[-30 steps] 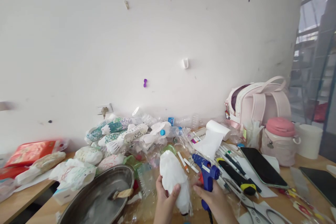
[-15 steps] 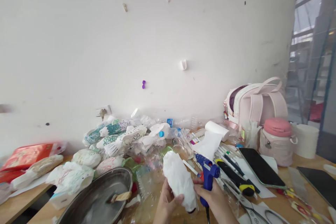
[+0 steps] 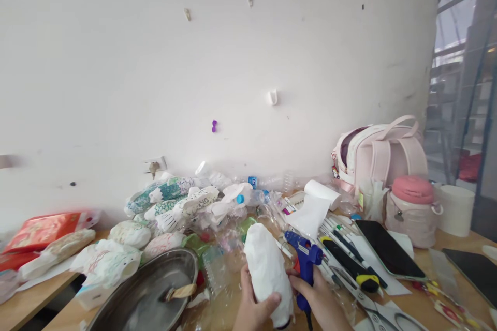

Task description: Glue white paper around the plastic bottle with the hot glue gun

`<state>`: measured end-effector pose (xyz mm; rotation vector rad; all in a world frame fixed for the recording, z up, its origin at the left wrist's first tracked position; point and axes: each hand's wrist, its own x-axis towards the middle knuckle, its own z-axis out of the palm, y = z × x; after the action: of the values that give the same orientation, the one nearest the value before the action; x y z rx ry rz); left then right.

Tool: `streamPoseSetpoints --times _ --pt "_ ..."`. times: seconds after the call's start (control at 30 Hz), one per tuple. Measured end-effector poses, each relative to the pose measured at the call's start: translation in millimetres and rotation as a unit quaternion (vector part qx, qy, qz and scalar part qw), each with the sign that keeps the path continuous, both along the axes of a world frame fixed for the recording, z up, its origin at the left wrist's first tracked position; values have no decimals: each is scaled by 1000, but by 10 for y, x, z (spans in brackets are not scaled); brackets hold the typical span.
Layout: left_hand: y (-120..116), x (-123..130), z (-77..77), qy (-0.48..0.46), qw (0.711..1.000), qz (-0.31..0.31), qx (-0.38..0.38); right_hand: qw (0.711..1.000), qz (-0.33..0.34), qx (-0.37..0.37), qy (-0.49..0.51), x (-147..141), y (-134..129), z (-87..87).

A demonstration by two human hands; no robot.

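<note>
White, paper-like wrapping covers a bottle-shaped bundle (image 3: 268, 274), seen from the head camera at the bottom centre, above a cluttered wooden table (image 3: 64, 313). The left hand (image 3: 256, 302) grips it low on its left side, thumb across the front, so that it leans slightly left with its rounded end up. The right hand (image 3: 316, 292) is wrapped around the handle of a blue glue gun (image 3: 308, 258), whose nozzle points up and left, just beside the bundle. Whether the right fingertips touch the wrapping cannot be told. A metal bowl (image 3: 194, 264) with a brush (image 3: 181, 291) in it sits to the left; large scissors (image 3: 368, 302) lie to the right.

The bundle is probably light, firm underneath, with a skin that could crease or tear; a gentle grip around the lower body should suit it best. Compared with one second ago, it sits further right, nearer the glue gun, and hides more of the white pens (image 3: 285, 249) behind. The glue gun has barely shifted.
</note>
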<state>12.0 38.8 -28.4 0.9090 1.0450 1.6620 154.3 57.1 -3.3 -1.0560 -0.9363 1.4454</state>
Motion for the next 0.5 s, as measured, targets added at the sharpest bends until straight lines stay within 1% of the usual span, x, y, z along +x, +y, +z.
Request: streamPoseSetpoints --times 0.1,0.13,0.23,0.3,0.37,0.4,0.5 --pt "21 -24 -6 56 996 72 -11 999 -33 17 -17 -27 21 -89" --pt "28 -34 -12 69 994 88 -15 998 -48 28 -22 -35 32 -127" --pt "43 -62 -34 84 992 96 -16 995 -81 49 -34 -45 53 -223" --pt "46 -81 -49 90 992 90 -12 993 -90 56 -43 -44 45 -254" --pt "42 -99 -58 99 992 79 -9 992 -85 74 -54 -47 20 -262" --pt "37 -105 -60 102 993 62 -10 991 -79 92 -59 -52 4 -264" --pt "21 -103 -70 80 996 -25 -20 984 -66 151 -67 -84 -36 -280"
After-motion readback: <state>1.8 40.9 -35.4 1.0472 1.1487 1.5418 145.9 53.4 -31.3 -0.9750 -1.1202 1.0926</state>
